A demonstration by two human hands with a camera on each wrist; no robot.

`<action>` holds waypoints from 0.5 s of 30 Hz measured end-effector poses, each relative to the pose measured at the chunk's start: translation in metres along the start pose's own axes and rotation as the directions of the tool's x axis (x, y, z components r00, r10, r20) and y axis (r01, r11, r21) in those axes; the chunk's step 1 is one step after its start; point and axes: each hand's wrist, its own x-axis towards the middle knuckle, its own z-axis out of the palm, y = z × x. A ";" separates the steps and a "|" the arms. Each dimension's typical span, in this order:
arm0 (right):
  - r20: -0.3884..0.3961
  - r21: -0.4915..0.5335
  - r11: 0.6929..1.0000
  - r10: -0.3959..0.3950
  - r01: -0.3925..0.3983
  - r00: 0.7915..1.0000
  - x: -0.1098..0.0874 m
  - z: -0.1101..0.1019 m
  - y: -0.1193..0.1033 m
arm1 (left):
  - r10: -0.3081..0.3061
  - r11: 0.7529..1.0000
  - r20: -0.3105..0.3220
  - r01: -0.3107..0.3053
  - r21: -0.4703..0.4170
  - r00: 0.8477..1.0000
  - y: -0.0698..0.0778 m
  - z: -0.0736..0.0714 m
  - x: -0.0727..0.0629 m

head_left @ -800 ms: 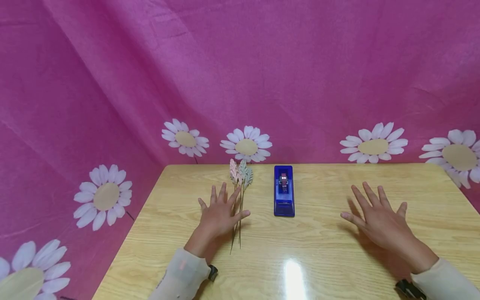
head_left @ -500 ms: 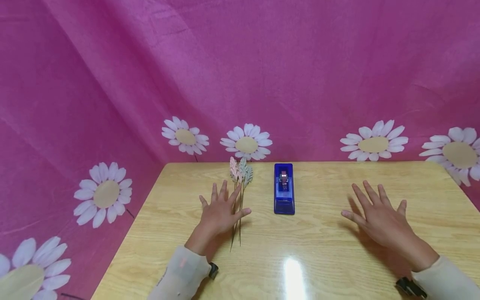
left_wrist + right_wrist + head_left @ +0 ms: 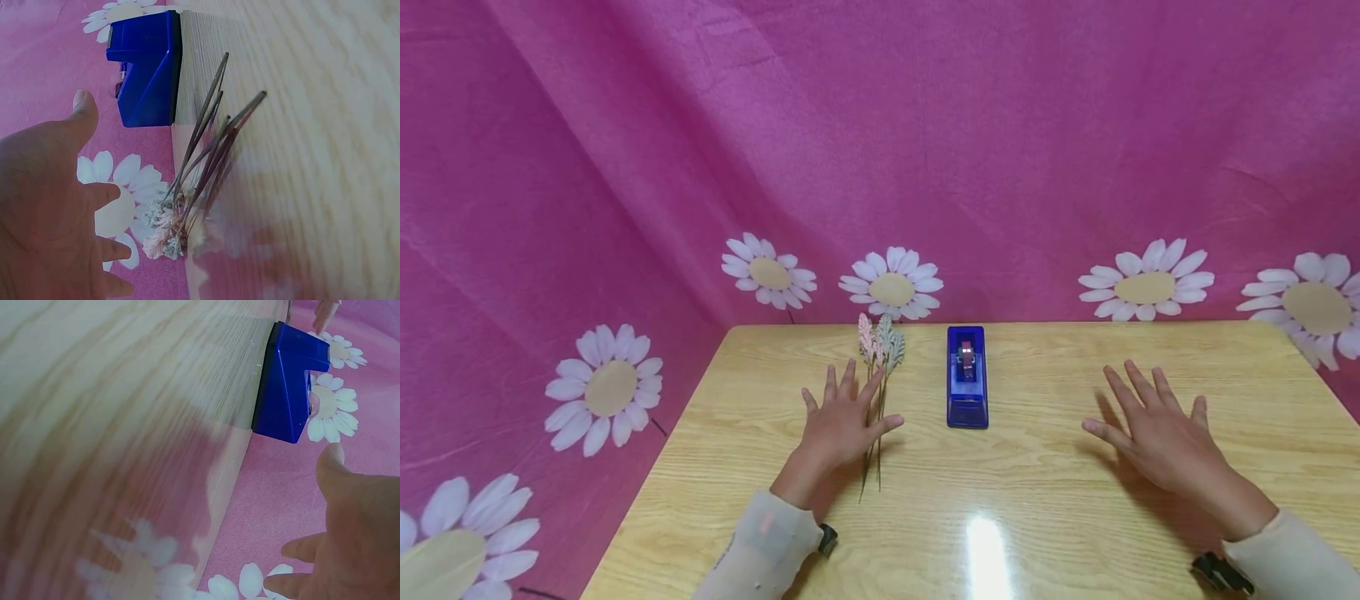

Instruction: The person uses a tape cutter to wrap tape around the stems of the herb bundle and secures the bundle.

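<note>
Fingers spread, my left hand (image 3: 837, 427) hovers over the stems of several artificial flower sprigs (image 3: 880, 348) with pink and grey-green heads. The left wrist view shows a gap between that hand (image 3: 50, 212) and the sprigs (image 3: 167, 234), whose thin brown stems lie on the wood. To their right stands a blue tape dispenser (image 3: 967, 379), its side profile visible in the left wrist view. Well right of the dispenser, my right hand (image 3: 1168, 442) is held above the table with fingers spread, touching nothing. The right wrist view has the dispenser (image 3: 290, 384) beyond the thumb.
Both hands are over a light wood-grain table (image 3: 1022, 508) with a bright light reflection near its front. A magenta cloth (image 3: 1000, 150) printed with white daisies hangs behind the table and along its left side. Each wrist wears a dark strap (image 3: 1221, 575).
Both hands keep nearly the same spread pose. The whole head view has shifted up slightly; the sprigs and dispenser stay in place on the table.
</note>
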 end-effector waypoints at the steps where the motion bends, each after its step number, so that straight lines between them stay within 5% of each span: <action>1: 0.002 0.000 1.000 -0.001 0.001 1.000 0.000 0.000 0.000 | 0.000 1.000 0.002 0.000 -0.002 1.000 0.000 0.000 0.000; 15: -0.031 0.012 1.000 -0.026 0.026 0.999 0.003 0.002 -0.003 | 0.020 0.999 0.012 -0.020 -0.033 1.000 0.011 -0.004 0.002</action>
